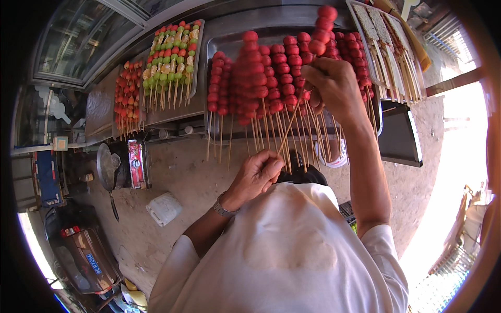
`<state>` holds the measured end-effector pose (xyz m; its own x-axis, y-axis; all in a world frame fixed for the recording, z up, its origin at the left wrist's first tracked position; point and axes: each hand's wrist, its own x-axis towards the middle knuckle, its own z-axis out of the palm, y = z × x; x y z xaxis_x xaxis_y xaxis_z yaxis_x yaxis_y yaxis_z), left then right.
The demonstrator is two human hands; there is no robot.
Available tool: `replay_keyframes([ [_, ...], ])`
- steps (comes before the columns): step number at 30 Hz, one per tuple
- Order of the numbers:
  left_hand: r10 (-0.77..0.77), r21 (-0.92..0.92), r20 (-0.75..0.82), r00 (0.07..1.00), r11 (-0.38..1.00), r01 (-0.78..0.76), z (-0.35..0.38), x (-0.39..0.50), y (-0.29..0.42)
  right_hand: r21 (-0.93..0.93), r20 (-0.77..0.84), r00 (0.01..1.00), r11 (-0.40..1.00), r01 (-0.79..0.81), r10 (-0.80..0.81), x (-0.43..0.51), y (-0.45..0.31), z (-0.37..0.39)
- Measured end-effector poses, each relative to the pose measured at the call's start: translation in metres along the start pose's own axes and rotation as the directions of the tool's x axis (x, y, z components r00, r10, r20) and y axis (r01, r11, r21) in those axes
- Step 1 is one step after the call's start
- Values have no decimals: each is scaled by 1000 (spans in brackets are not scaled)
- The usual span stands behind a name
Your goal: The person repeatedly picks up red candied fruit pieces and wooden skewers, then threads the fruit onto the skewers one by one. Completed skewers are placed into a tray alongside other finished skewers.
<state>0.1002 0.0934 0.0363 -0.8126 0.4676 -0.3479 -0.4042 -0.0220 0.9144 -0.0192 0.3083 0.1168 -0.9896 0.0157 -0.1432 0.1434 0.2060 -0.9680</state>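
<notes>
A skewer of round red fruit (322, 31), like candied hawthorn, rises above the rest. My right hand (332, 84) grips it just below the fruit. Its bare stick (291, 123) slants down to my left hand (256, 172), whose thumb and fingers pinch the lower end. Beneath both hands, a metal tray (217, 42) bears rows of similar red fruit skewers (287, 66), their sticks jutting over the near edge towards me. One red skewer (250, 68) left of the middle is blurred and seems raised above the others. My right palm and fingertips are partly hidden.
Mixed fruit skewers (170, 62) and small red fruit skewers (128, 92) lie to the left. At right, a tray (419, 84) holds grain-coated bars on sticks. A pan (109, 166) stands by a portable gas stove (136, 164); a white plastic jug (164, 208) sits on the ground.
</notes>
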Motion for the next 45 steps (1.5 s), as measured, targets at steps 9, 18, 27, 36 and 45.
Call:
replay_keyframes([
  [9,35,-310,-78,996,949,-58,-14,-27,26,-420,100,977,882,214,-189,17,35,35],
  [18,-17,-677,-104,994,733,-59,-32,-8,17,-604,-118,975,793,80,-189,-40,83,11],
  [27,26,-625,-132,991,774,-103,-29,15,34,-528,-215,970,849,-21,-110,-41,80,10],
  [36,139,-596,-127,982,781,-187,-35,26,42,-124,-43,995,989,81,-86,-79,54,16],
  [45,244,-487,-258,935,803,-344,-40,39,76,62,375,927,997,-35,9,-108,20,40],
])
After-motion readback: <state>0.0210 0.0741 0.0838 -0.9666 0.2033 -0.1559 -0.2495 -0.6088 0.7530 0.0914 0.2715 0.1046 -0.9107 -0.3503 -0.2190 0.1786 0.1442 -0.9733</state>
